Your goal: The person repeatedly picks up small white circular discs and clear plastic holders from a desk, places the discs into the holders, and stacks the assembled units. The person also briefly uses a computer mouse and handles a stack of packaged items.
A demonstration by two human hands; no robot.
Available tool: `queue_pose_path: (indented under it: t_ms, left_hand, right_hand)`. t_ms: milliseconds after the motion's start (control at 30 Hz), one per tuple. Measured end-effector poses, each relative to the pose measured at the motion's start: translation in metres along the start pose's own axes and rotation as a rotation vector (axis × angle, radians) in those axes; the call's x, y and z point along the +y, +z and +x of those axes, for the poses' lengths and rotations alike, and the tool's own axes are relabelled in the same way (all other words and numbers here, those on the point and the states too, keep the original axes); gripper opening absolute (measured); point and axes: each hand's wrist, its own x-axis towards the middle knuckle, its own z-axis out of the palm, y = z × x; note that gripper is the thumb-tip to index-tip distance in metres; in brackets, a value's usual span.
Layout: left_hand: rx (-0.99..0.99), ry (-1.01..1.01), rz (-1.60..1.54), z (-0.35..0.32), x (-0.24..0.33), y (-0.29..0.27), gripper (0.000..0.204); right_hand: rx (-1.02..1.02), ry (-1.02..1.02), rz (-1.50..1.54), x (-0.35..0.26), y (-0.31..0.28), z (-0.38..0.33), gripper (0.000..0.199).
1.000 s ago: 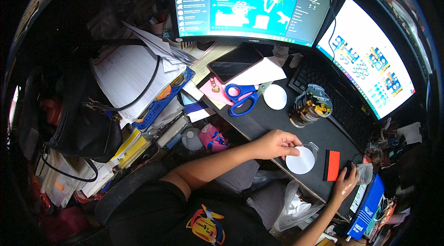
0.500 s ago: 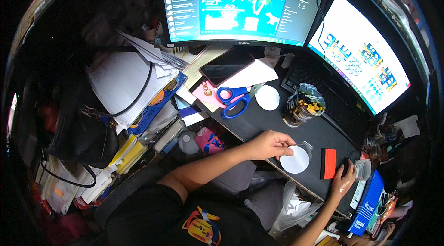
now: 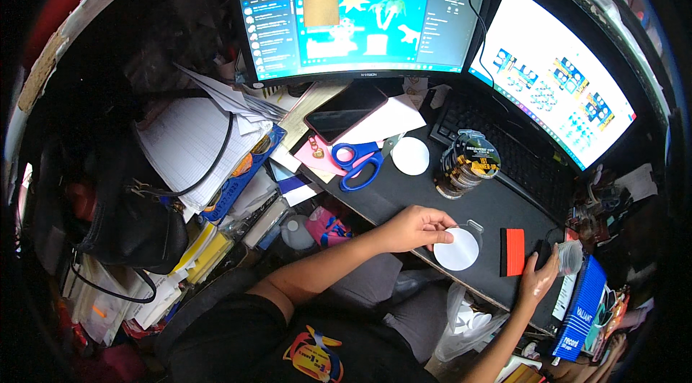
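Note:
My left hand (image 3: 419, 229) pinches the left edge of a white round paper disc (image 3: 457, 249) between thumb and fingers. A clear round plastic case with a tab (image 3: 473, 226) shows from behind the disc. At the right, my right hand (image 3: 539, 276) is wrapped round a black computer mouse (image 3: 543, 253), thumb on one side and fingers on the other. Its fingers are right beside a stack of clear round plastic pieces (image 3: 569, 258). A red and black squeegee-like block (image 3: 512, 252) lies between the hands. Another white disc (image 3: 411, 157) lies farther back.
A tall stack of printed round medals (image 3: 467, 165) stands before the keyboard (image 3: 515, 156). Blue-handled scissors (image 3: 359, 167) and a phone (image 3: 346, 113) lie left of it. Two monitors (image 3: 360, 74) stand behind. A blue record book (image 3: 579, 307) is at the right; a plastic bag (image 3: 461, 329) hangs below the desk edge.
My view has shifted slightly, so the scene sits a little differently in the picture. My left hand keeps the disc in place; my right hand stays at the mouse, its fingers slightly changed.

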Motion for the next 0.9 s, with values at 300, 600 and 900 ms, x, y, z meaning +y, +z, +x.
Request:
queue_pose_path:
  t_ms: [300,600,900]
  left_hand:
    - [0.015,0.012,0.012,0.000,-0.003,0.000,0.027]
    - [0.081,-0.091,-0.123,-0.001,0.014,0.005,0.030]
    - [0.241,0.086,-0.236,-0.026,0.059,0.064,0.028]
  right_hand:
    - [-0.050,0.026,0.025,0.000,-0.002,0.000,0.048]
    - [-0.029,0.012,0.038,0.003,0.001,-0.001,0.048]
    - [0.315,0.045,0.523,-0.069,-0.070,-0.010,0.033]
